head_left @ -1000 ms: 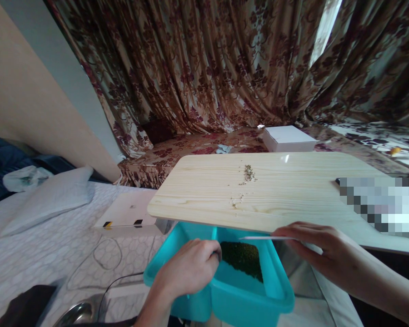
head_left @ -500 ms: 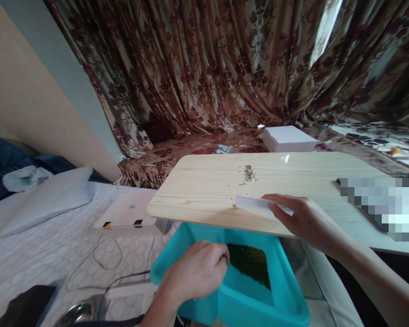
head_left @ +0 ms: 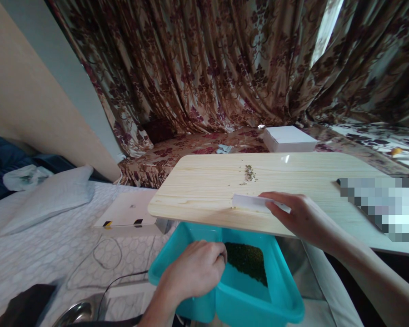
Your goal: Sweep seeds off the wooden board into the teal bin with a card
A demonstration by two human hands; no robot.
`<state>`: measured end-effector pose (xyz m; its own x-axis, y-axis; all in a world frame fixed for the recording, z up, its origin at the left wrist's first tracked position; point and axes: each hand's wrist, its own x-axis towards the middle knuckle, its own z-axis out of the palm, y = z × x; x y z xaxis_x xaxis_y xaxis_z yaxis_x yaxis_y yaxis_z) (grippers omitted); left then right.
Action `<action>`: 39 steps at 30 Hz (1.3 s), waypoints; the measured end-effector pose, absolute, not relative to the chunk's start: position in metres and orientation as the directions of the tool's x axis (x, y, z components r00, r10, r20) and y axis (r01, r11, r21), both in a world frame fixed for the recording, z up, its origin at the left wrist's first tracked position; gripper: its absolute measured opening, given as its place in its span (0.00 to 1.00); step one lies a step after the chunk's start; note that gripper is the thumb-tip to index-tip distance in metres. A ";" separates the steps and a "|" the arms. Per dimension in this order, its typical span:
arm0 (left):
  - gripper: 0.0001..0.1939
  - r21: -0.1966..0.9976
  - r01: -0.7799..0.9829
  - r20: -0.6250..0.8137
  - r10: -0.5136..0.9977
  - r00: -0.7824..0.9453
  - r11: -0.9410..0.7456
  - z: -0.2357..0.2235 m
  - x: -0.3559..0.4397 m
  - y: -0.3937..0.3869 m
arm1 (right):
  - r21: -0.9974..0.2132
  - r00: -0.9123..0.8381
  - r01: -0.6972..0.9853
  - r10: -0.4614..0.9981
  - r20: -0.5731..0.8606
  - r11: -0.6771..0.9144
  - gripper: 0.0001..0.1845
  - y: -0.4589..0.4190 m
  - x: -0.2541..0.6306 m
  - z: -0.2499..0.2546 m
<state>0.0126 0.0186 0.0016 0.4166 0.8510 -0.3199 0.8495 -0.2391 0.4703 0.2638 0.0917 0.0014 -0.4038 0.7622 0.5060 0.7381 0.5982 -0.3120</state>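
My left hand (head_left: 194, 270) is closed over the rim of a turquoise plastic tub (head_left: 286, 299), holding it just under the near edge of a pale wooden tabletop (head_left: 204, 190). A heap of small dark green grains (head_left: 247, 261) lies inside the tub. My right hand (head_left: 298, 218) pinches a white card (head_left: 248, 201) standing on edge on the tabletop, close to the near edge. A few pale crumbs lie beside the card's left end. A little pile of green grains (head_left: 248, 172) rests farther back on the wood.
A white box (head_left: 288, 138) sits on the flowered cloth behind the table, under heavy flowered curtains. At the left lie a flat white carton (head_left: 126, 213), a grey pillow (head_left: 51, 195) and a looped cable (head_left: 107, 254). A steel bowl (head_left: 77, 313) shows at the bottom edge.
My right hand rose from below the table's edge and set the card on the wood, then drew it slightly toward me. The tub shifted a little right under the edge.
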 end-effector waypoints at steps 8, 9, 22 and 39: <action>0.18 0.476 0.850 -0.317 0.857 0.407 -0.227 0.000 0.008 0.018 | -0.321 -0.417 0.725 0.759 0.501 0.610 0.17 0.093 0.259 -0.005; 0.18 0.474 0.850 -0.318 0.856 0.407 -0.228 0.000 0.008 0.019 | -0.323 -0.421 0.721 0.759 0.498 0.612 0.17 0.092 0.259 -0.005; 0.18 0.474 0.855 -0.322 0.863 0.389 -0.209 0.000 0.005 0.019 | -0.325 -0.451 0.690 0.735 0.505 0.647 0.17 0.103 0.246 -0.008; 0.17 0.483 0.851 -0.311 0.869 0.386 -0.205 -0.002 0.000 0.020 | -0.377 -0.456 0.670 0.755 0.471 0.640 0.16 0.073 0.261 0.001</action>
